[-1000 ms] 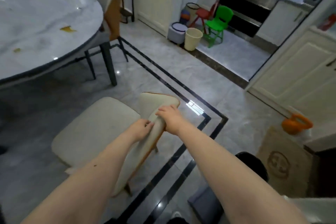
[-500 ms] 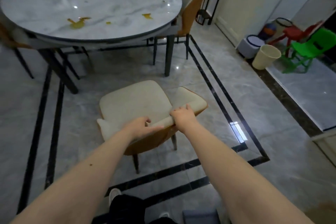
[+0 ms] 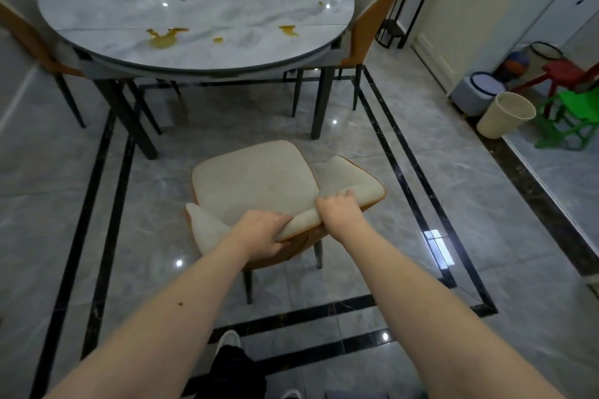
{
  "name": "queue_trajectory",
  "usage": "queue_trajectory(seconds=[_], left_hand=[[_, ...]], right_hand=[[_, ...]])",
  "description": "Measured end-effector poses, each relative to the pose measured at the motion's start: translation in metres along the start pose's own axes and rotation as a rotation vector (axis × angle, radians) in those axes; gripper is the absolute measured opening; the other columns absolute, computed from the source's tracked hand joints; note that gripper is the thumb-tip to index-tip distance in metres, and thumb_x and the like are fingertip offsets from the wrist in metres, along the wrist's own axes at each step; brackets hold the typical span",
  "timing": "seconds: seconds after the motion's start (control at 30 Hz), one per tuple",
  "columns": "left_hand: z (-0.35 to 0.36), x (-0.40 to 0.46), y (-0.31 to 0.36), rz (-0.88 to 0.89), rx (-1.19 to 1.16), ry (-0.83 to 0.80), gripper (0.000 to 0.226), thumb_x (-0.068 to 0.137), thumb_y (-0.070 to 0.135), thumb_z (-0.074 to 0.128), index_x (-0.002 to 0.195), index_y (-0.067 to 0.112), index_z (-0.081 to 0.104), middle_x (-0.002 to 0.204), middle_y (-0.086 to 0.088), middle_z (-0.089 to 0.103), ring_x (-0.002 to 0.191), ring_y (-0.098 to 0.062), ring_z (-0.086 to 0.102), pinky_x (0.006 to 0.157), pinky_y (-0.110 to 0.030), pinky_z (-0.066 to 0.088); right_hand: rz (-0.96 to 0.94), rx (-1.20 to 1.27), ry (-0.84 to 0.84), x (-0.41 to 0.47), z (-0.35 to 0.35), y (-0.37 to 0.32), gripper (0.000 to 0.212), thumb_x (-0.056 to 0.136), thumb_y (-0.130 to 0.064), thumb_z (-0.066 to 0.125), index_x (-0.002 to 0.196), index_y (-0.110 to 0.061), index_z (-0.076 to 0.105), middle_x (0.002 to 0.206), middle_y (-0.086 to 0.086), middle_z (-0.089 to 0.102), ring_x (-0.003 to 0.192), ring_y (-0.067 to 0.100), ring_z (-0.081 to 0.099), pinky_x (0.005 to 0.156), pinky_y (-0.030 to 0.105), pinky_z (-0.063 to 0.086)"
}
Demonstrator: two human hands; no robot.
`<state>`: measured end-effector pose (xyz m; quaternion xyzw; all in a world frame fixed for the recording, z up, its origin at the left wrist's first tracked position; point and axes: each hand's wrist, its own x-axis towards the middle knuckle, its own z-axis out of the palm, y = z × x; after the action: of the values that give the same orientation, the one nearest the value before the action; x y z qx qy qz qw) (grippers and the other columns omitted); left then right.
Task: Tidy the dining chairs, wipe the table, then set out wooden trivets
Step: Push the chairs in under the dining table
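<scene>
Head view, only cam. Both hands on the top edge of the chair (image 3: 256, 181) backrest. Left hand (image 3: 261, 232) grips the rail w/ fingers curled over the top and thumb underneath, clamped on the padding. Right hand (image 3: 340, 209) grips further along the rail, fingers curled over its front. Two-point hold prob. chosen so the chair can be steered and kept square while it goes in, not just dragged.

Chair stands on the floor (image 3: 405, 269), well apart from the table (image 3: 201, 6), seat facing it, back toward the person. Step in hand, judged: chair-tidying; wipe not yet done, since yellow spills (image 3: 163, 39) sit on the tabletop. No trivets or cloth in view.

Edges/room: open floor btw. seat front and table edge, straight path fwd. Dark table legs (image 3: 124, 116) left of that path and the legs of a 2nd chair (image 3: 366, 13), tucked at the table's right side, bound the slot; chair likely fits btw. them if kept centred. 3rd chair (image 3: 22, 19) at far left, partly out of frame. Bin (image 3: 505, 115) and green kid's chair (image 3: 573, 113) well off to the right, not in the way. Risk: seat front knocking a table leg if the chair yaws.
</scene>
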<state>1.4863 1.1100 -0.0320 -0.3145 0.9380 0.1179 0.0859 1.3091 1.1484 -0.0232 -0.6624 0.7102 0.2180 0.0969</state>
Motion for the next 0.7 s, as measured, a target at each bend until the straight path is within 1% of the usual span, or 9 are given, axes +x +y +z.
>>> queue_trajectory(seconds=[0.07, 0.13, 0.23, 0.33, 0.43, 0.57, 0.7], left_hand=[[-0.002, 0.007, -0.010, 0.021, 0.045, 0.044, 0.054, 0.091, 0.046, 0.050, 0.139, 0.026, 0.039, 0.127, -0.002, 0.059, 0.112, -0.025, 0.058, 0.087, -0.035, 0.044], [-0.001, 0.014, -0.022, 0.048, 0.075, 0.074, 0.057, 0.093, 0.047, 0.045, 0.144, 0.025, 0.032, 0.133, -0.001, 0.055, 0.111, -0.025, 0.059, 0.084, -0.035, 0.045], [-0.006, 0.031, -0.049, 0.089, 0.091, 0.099, 0.059, 0.096, 0.044, 0.043, 0.148, 0.022, 0.027, 0.143, -0.001, 0.048, 0.109, -0.027, 0.061, 0.081, -0.037, 0.048], [-0.016, 0.050, -0.073, 0.108, 0.125, 0.100, 0.060, 0.097, 0.045, 0.038, 0.150, 0.023, 0.020, 0.145, 0.000, 0.044, 0.110, -0.025, 0.060, 0.083, -0.036, 0.048], [-0.027, 0.079, -0.104, 0.108, 0.143, 0.124, 0.060, 0.097, 0.047, 0.036, 0.150, 0.024, 0.018, 0.141, 0.000, 0.047, 0.111, -0.021, 0.059, 0.083, -0.033, 0.047], [-0.043, 0.119, -0.144, 0.104, 0.160, 0.164, 0.060, 0.097, 0.050, 0.034, 0.149, 0.026, 0.019, 0.140, 0.001, 0.048, 0.113, -0.021, 0.057, 0.084, -0.034, 0.048], [-0.060, 0.155, -0.184, 0.114, 0.127, 0.208, 0.060, 0.096, 0.051, 0.038, 0.148, 0.025, 0.026, 0.135, 0.000, 0.053, 0.110, -0.022, 0.059, 0.083, -0.034, 0.047]], right_hand=[[0.001, 0.047, 0.019, 0.009, -0.005, 0.002, 0.038, 0.090, -0.031, 0.060, 0.123, -0.015, 0.049, 0.124, 0.010, 0.057, 0.120, 0.032, 0.048, 0.112, 0.053, 0.019], [-0.004, 0.114, 0.057, 0.021, -0.009, 0.003, 0.040, 0.087, -0.029, 0.062, 0.122, -0.015, 0.049, 0.126, 0.009, 0.055, 0.125, 0.030, 0.043, 0.114, 0.056, 0.012], [-0.016, 0.183, 0.112, 0.044, -0.020, 0.003, 0.038, 0.087, -0.023, 0.062, 0.122, -0.016, 0.050, 0.129, 0.008, 0.051, 0.132, 0.028, 0.035, 0.115, 0.058, 0.004], [-0.008, 0.205, 0.110, 0.070, -0.036, 0.001, 0.036, 0.087, -0.017, 0.061, 0.121, -0.018, 0.050, 0.127, 0.007, 0.052, 0.129, 0.027, 0.037, 0.114, 0.060, 0.005], [0.012, 0.205, 0.112, 0.110, -0.055, 0.004, 0.035, 0.086, -0.014, 0.060, 0.119, -0.018, 0.049, 0.124, 0.006, 0.053, 0.125, 0.028, 0.040, 0.114, 0.061, 0.007], [0.034, 0.197, 0.113, 0.162, -0.079, 0.011, 0.040, 0.086, -0.012, 0.059, 0.123, -0.019, 0.047, 0.125, 0.007, 0.053, 0.125, 0.029, 0.041, 0.114, 0.060, 0.008], [0.054, 0.179, 0.074, 0.220, -0.103, 0.015, 0.043, 0.087, -0.013, 0.059, 0.127, -0.021, 0.045, 0.129, 0.007, 0.051, 0.126, 0.030, 0.040, 0.112, 0.059, 0.013]])
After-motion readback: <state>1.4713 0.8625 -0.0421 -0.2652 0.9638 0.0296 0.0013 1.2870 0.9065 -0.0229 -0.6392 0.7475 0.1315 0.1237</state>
